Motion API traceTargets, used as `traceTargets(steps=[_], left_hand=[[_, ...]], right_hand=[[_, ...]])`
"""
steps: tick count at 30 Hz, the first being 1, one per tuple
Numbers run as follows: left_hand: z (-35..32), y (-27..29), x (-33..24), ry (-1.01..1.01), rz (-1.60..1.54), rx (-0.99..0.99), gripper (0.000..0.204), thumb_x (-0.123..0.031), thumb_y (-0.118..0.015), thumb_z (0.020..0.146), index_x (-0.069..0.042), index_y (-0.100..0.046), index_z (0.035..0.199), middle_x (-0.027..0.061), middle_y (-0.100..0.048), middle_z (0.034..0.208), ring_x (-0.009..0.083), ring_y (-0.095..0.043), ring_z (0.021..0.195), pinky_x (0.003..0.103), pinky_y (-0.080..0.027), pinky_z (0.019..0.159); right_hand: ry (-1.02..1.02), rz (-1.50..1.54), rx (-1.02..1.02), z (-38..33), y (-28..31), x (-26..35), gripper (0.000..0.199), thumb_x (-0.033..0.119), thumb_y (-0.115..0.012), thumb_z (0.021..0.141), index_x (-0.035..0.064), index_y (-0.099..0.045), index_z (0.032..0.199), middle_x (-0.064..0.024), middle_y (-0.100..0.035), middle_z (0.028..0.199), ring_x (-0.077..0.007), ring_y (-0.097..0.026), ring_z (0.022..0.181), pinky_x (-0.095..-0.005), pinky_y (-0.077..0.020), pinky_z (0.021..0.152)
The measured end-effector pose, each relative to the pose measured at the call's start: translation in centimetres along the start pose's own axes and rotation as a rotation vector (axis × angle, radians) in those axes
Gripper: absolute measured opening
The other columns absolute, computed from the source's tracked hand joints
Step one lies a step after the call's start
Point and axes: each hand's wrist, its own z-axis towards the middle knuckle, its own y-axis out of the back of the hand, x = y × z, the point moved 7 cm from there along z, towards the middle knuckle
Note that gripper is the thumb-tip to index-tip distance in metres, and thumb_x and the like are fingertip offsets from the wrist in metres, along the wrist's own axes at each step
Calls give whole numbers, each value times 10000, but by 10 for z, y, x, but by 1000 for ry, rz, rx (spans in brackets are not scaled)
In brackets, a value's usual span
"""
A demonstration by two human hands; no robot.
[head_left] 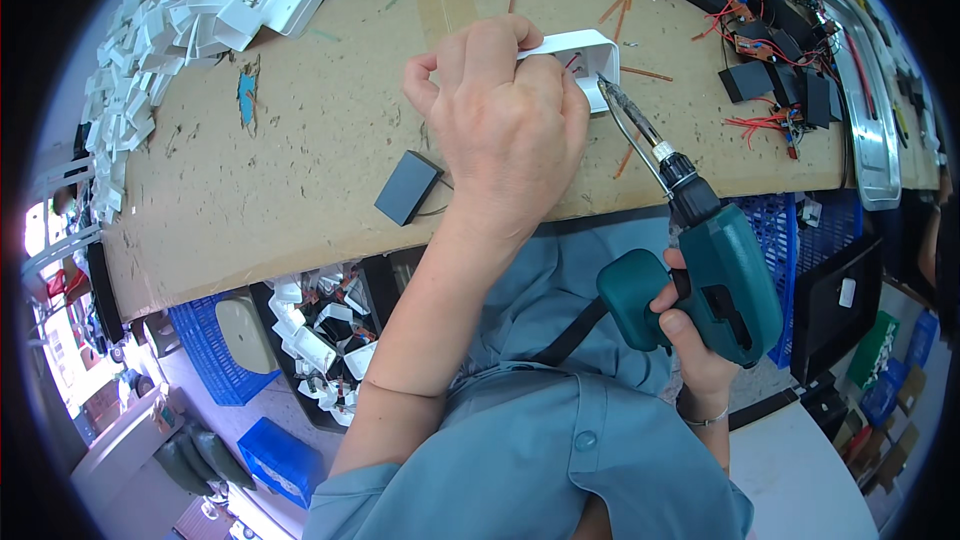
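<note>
My left hand [500,125] is closed on a white plastic housing [603,50] held over the table, its hollow side facing the right. A bit of red wire shows inside it; the rest of the inside is hidden by my fingers. My right hand [690,335] grips the handle of a green soldering gun [735,270]. The gun's metal tip reaches the open edge of the housing; whether it touches, I cannot tell. By my left wrist lies a dark grey box [408,188], with a thin dark cable running from it under my forearm.
White plastic housings [190,15] are heaped at the far left. Black boxes with red wires and circuit boards [775,30] crowd the far right, beside a metal tray [865,110]. Thin brown sticks [645,73] lie scattered on the table [300,160]. A bin of white parts [325,340] stands below the near edge.
</note>
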Motion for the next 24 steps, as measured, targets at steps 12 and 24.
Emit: traceTargets(steps=[12, 24], left_hand=[[3, 0, 1, 55, 72, 57, 20, -84, -652, 611, -80, -635, 621, 22, -529, 835, 194, -492, 816, 349, -277, 765], [3, -1, 1, 68, 84, 64, 23, -95, -653, 606, -84, -639, 621, 19, -526, 831, 191, -489, 813, 350, -269, 760]], right_hand=[[-37, -30, -8, 10, -5, 1, 450, 16, -627, 722, -32, -481, 1145, -137, -571, 1023, -120, -553, 711, -263, -467, 672], [-7, -50, -112, 18, -5, 4, 330, 5, -690, 713, -29, -583, 1023, -46, -611, 790, -92, -546, 652, -221, -448, 583]])
